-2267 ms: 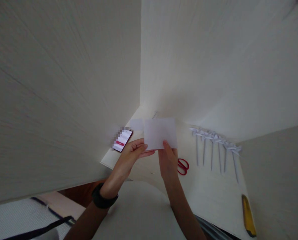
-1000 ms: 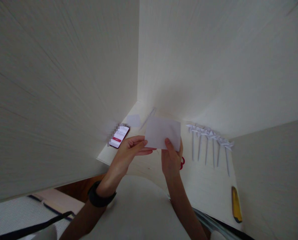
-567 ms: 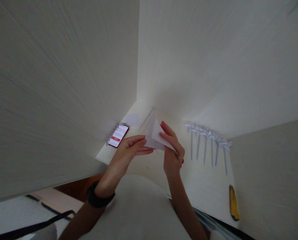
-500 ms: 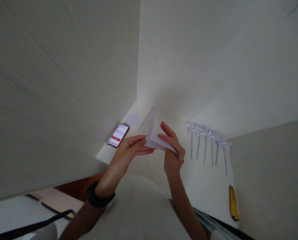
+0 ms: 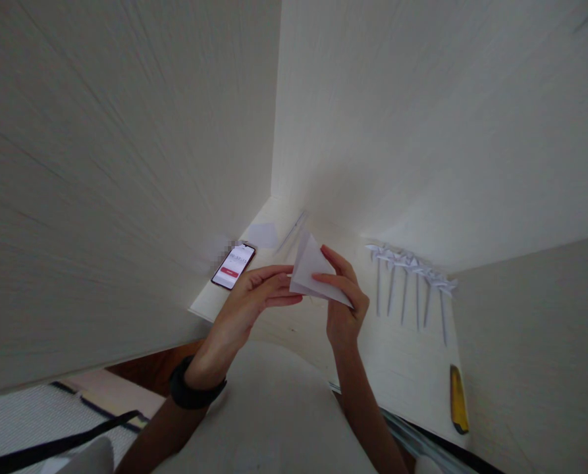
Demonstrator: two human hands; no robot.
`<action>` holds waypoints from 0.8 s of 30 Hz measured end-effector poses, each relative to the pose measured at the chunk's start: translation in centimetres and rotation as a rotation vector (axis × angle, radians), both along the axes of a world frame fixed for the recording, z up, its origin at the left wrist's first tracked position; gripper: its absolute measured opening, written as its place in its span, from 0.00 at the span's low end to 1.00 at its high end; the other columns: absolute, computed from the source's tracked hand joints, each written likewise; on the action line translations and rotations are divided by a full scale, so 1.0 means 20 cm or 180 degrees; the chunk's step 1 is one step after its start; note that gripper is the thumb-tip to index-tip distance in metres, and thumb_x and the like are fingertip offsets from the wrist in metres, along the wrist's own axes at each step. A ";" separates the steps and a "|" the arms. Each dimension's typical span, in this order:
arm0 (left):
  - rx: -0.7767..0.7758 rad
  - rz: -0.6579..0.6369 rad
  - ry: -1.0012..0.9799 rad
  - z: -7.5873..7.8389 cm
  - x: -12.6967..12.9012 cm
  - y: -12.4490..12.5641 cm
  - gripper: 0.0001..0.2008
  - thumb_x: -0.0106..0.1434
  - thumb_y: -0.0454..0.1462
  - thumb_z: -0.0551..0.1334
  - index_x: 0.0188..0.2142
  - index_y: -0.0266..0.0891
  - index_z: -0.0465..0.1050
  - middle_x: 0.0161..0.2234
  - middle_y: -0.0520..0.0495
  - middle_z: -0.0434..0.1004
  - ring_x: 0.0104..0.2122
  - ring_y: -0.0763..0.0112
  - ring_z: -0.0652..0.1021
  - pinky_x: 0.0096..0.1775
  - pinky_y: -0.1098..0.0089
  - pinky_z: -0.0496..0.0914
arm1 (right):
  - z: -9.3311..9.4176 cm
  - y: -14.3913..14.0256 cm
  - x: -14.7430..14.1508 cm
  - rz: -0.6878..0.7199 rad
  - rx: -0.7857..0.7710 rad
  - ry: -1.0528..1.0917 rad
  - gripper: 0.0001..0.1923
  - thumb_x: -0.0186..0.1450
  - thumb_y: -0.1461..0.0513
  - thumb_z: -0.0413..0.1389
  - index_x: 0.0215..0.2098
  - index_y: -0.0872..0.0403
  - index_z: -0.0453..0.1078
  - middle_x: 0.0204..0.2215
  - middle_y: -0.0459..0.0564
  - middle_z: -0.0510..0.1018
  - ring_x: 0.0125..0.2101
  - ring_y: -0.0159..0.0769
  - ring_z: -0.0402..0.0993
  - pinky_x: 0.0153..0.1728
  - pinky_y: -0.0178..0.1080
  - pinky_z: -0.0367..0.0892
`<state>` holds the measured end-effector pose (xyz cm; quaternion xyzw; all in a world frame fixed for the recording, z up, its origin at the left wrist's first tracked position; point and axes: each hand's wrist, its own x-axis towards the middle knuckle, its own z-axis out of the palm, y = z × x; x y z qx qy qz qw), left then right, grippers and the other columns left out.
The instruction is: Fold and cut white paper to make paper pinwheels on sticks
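Observation:
A folded white sheet of paper (image 5: pixel 309 271), three-cornered in outline, is up between my two hands above the table. My right hand (image 5: pixel 344 299) grips its right side, with fingers over the front and the thumb hidden behind. At the paper's lower left corner, the fingers of my left hand (image 5: pixel 257 295) are closed on the edge; their tips are partly covered by the sheet. Just beyond the paper, a thin white stick (image 5: pixel 292 227) lies slanted on the table, beside a flat piece of white paper (image 5: pixel 263 234).
To the left lies a phone (image 5: pixel 233 266) with its screen lit. On the right, several thin paper sticks with folded white tops (image 5: pixel 412 263) lie in a row. A yellow-and-black cutter knife (image 5: pixel 458 400) is near the table's right edge. Pale walls (image 5: pixel 373 118) enclose the table (image 5: pixel 397 368).
My right hand has shifted slightly right and down with the paper. The paper's front has turned more toward me, and its left edge has drawn right, along my left fingertips.

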<state>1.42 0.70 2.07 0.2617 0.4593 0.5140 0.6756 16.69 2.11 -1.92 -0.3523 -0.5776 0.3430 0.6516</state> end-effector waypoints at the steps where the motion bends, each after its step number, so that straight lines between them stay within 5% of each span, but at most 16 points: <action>1: -0.0023 0.0003 0.0033 0.00 0.00 0.00 0.09 0.56 0.39 0.69 0.36 0.36 0.80 0.34 0.46 0.84 0.34 0.63 0.83 0.40 0.66 0.79 | 0.00 0.00 0.00 -0.0032 0.0002 -0.0006 0.11 0.66 0.60 0.55 0.37 0.43 0.80 0.54 0.47 0.75 0.56 0.46 0.69 0.51 0.48 0.66; 10: -0.0061 -0.0728 0.0133 0.01 -0.01 0.00 0.13 0.54 0.39 0.71 0.38 0.35 0.80 0.34 0.42 0.85 0.34 0.63 0.84 0.39 0.68 0.78 | 0.01 0.01 -0.01 -0.0225 0.0033 0.0051 0.12 0.66 0.61 0.54 0.37 0.42 0.80 0.55 0.45 0.74 0.56 0.44 0.69 0.53 0.50 0.66; 24: -0.0189 -0.0519 0.0255 0.06 -0.01 0.00 0.09 0.54 0.37 0.70 0.33 0.33 0.79 0.31 0.41 0.85 0.33 0.63 0.84 0.39 0.68 0.77 | 0.00 0.01 -0.01 -0.0083 0.0097 0.0122 0.12 0.66 0.58 0.55 0.32 0.42 0.81 0.53 0.46 0.76 0.54 0.47 0.70 0.50 0.50 0.67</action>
